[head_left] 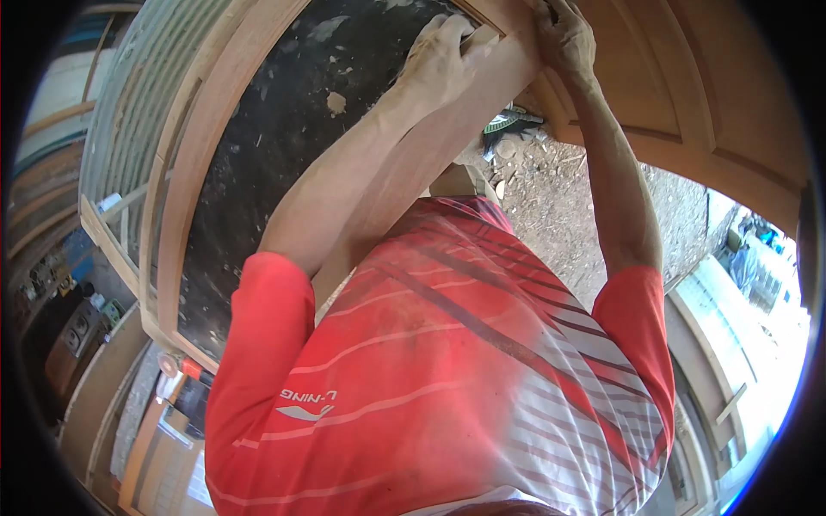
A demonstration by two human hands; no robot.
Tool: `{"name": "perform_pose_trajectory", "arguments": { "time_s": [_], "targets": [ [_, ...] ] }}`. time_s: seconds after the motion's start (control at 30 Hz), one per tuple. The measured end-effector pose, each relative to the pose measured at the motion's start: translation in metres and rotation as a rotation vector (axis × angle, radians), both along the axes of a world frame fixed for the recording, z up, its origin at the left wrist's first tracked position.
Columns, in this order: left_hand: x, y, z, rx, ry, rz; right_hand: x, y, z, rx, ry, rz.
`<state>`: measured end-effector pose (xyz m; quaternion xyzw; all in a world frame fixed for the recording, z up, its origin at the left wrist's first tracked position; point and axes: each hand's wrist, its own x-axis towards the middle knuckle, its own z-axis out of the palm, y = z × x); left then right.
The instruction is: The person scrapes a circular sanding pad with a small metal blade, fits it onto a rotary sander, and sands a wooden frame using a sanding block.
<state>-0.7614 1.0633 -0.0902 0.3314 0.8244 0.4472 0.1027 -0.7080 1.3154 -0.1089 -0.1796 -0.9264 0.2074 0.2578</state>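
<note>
My left hand (437,62) is closed at the upper middle, its fingers bent around a small pale piece of wood (483,41). It lies along the edge of a wide reddish-brown wooden plank (404,176), which slants down towards my body. Behind that hand is a black, scuffed panel (284,120) with light spots, set inside a wooden frame. My right hand (568,41) is near the plank's far end, beside a brown panelled wooden door (714,77). Its fingers are curled, and what they hold is hidden at the top edge of the view.
Long curved-looking wooden strips (194,163) border the black panel on the left. A red-and-black power tool (194,371) lies at lower left. The dirt floor (551,185) is littered with chips. Pale boards (710,335) lean at the right, near plastic bags (744,262).
</note>
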Motion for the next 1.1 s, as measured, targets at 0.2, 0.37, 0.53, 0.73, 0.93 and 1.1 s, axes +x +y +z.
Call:
{"name": "perform_pose_trajectory", "arguments": {
  "time_s": [0.2, 0.37, 0.53, 0.73, 0.93, 1.1],
  "targets": [
    [0.054, -0.128, 0.018, -0.099, -0.089, 0.107, 0.018, -0.013, 0.050, 0.050, -0.083, 0.401],
    [0.090, -0.174, 0.007, -0.009, -0.002, 0.234, 0.020, -0.045, 0.115, 0.068, -0.516, 0.761],
    [0.095, -0.168, 0.011, -0.026, 0.047, 0.274, -0.003, -0.058, 0.118, 0.281, -0.581, 0.959],
    [0.095, -0.170, 0.008, -0.027, 0.037, 0.293, -0.026, -0.064, 0.131, 0.387, -0.693, 1.071],
    [0.097, -0.169, 0.006, -0.015, 0.032, 0.312, -0.040, -0.071, 0.125, 0.473, -0.529, 1.221],
    [0.097, -0.169, 0.005, -0.016, 0.049, 0.311, -0.040, -0.078, 0.139, 0.682, -0.582, 1.278]
  ]
}}
